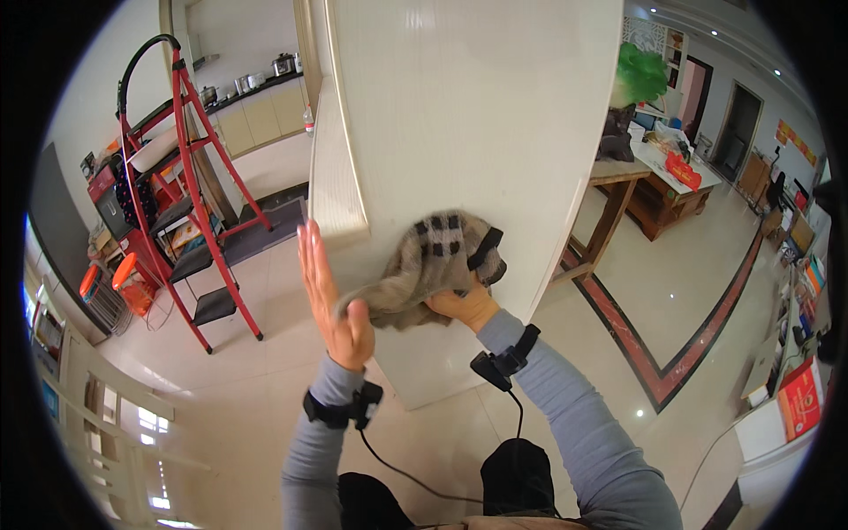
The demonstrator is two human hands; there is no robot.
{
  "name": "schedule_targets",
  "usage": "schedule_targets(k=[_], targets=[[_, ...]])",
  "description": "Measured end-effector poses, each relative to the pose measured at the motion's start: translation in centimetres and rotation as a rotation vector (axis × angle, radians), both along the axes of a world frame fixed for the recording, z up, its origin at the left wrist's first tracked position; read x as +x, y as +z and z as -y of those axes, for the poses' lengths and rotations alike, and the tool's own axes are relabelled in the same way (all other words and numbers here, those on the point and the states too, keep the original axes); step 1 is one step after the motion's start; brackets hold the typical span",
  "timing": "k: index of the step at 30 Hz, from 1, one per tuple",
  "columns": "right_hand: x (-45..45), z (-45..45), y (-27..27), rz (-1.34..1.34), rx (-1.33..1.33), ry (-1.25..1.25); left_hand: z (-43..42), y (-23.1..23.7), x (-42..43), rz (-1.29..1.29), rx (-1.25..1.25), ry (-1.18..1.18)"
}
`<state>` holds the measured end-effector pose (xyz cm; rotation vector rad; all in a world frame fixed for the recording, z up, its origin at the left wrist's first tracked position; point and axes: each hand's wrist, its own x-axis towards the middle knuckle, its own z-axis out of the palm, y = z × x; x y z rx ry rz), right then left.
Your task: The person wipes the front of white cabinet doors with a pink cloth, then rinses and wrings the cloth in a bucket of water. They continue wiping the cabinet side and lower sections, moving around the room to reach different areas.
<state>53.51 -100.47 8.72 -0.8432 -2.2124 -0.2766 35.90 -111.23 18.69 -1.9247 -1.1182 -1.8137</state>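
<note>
A brown checked cloth (424,265) with black squares is bunched against the lower part of a pale wood-grain panel (477,119). My right hand (467,306) grips the cloth from below, its fingertips partly hidden in the folds. To the left, my left hand (338,311) is held up flat, fingers straight and pointing upward, thumb apart. A loose end of the cloth reaches to the thumb of that hand, but I see no grip on it. Each wrist wears a black strapped device with a cable.
A red folding stepladder (199,199) stands at the left, carrying a white basin (154,151). Orange-topped stools (126,270) are beyond it. Right of the panel is a wooden table (606,179) with a green cabbage ornament (639,76). A red box (799,399) sits at the far right.
</note>
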Motion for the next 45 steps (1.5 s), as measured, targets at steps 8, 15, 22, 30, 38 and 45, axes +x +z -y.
schedule_targets(k=[8,15,22,30,38,45], targets=[[4.4,2.0,15.0,-0.172,0.203,0.016,-3.7,7.3,-2.5,-0.184,0.036,0.040],[6.0,-0.3,29.9,-0.343,1.007,-0.389,-5.7,7.5,-3.9,-0.133,-0.263,-0.028],[2.7,1.9,0.1,0.251,-0.165,-0.279,-5.5,7.6,-3.2,-0.169,-0.096,0.061],[8.1,1.0,6.6,-0.057,0.164,-0.236,-5.9,7.5,-3.1,-0.211,-0.162,0.096],[9.9,-2.6,37.7,-0.566,0.996,-0.550,-6.1,7.5,-3.3,-0.140,-0.192,0.013],[8.8,-0.4,6.9,-0.432,0.315,-0.552,-6.8,8.2,-5.1,0.098,-0.302,-0.013]])
